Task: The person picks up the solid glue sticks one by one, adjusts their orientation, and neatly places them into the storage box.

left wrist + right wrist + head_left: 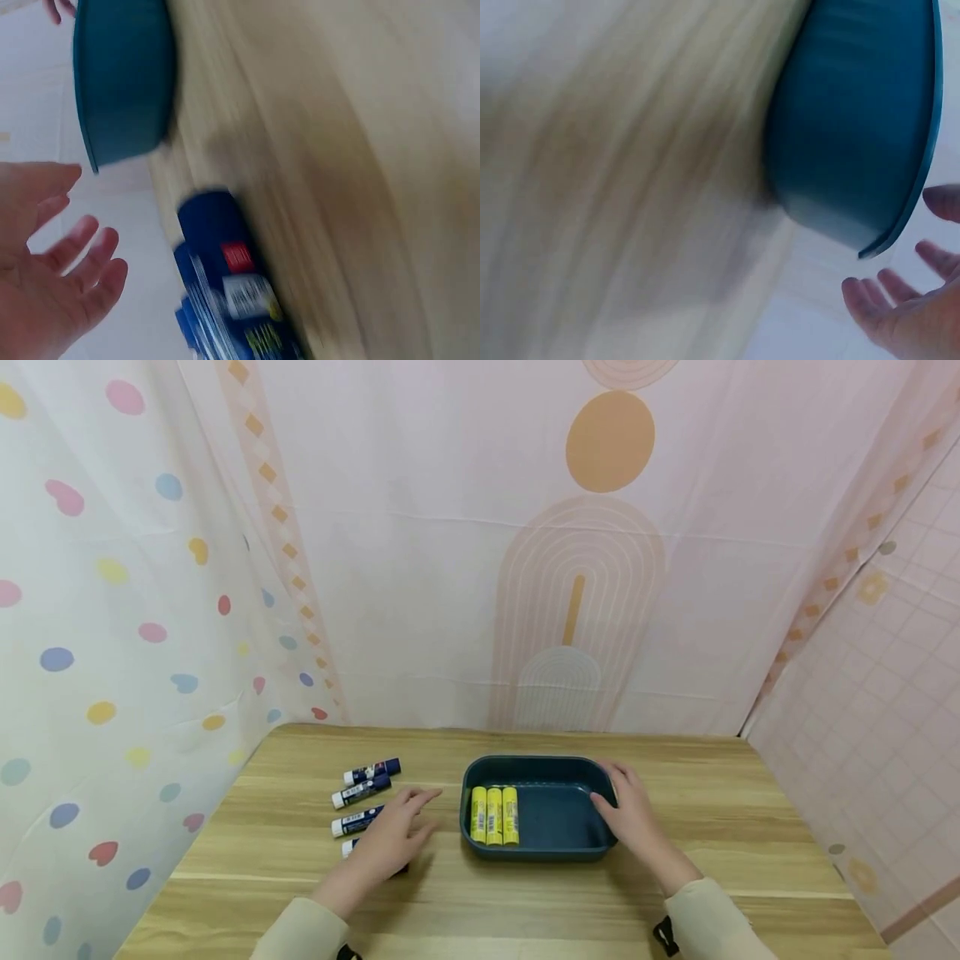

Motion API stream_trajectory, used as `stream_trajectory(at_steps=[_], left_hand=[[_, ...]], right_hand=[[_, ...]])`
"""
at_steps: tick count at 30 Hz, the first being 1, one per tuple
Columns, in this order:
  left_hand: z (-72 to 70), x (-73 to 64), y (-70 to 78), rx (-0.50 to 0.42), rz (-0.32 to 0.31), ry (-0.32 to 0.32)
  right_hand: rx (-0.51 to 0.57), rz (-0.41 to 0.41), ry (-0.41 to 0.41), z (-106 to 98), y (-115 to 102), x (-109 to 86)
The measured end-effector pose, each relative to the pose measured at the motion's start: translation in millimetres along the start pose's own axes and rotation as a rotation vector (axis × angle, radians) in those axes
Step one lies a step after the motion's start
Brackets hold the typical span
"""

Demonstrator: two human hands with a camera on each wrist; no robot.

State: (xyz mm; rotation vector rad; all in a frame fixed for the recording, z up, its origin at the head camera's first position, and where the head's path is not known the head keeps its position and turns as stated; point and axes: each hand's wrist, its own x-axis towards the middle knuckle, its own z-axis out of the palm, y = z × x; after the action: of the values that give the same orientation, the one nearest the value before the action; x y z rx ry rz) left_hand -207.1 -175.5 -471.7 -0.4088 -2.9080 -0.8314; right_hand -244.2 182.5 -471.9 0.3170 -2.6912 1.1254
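A dark teal bin [566, 818] stands on the table, with three yellow glue sticks [494, 817] side by side at its left end. Several dark blue glue sticks [362, 792] with white ends lie in a loose column left of it. My left hand [386, 839], fingers spread and holding nothing, hovers over the nearer ones and partly covers them. In the left wrist view a blue glue stick [244, 292] lies beside that hand, not touching it. Around the bin's right end is my right hand [636, 817], thumb over the rim; the right wrist view shows its fingers loosely bent, apart from the wall.
The wooden table [540, 902] runs back to a patterned curtain [420, 610]. More curtain hangs along the left and right sides. Black straps [665, 935] show at the cuffs of the light sleeves.
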Motion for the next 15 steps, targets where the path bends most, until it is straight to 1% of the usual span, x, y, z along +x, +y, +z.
stream_trajectory(at_steps=[2, 4, 8, 11, 15], left_hand=[[-3.8, -6.0, -7.4, 0.07, 0.051, -0.018], [-6.8, -11.7, -15.3, 0.121, 0.109, -0.044], [-10.6, -21.9, -29.3, 0.188, 0.214, -0.117], [-12.3, -27.2, -36.9, 0.234, 0.277, -0.157], [-14.8, -31.4, -43.3, 0.295, 0.353, -0.169]], right_hand=[[0.038, 0.057, -0.007, -3, 5, -1.2], [0.062, 0.107, -0.012, -5, 9, -1.9], [0.121, 0.154, -0.034, -8, 13, -1.3], [0.199, 0.2, -0.067, -10, 14, -0.4], [0.317, 0.293, -0.101, -11, 15, 0.5]])
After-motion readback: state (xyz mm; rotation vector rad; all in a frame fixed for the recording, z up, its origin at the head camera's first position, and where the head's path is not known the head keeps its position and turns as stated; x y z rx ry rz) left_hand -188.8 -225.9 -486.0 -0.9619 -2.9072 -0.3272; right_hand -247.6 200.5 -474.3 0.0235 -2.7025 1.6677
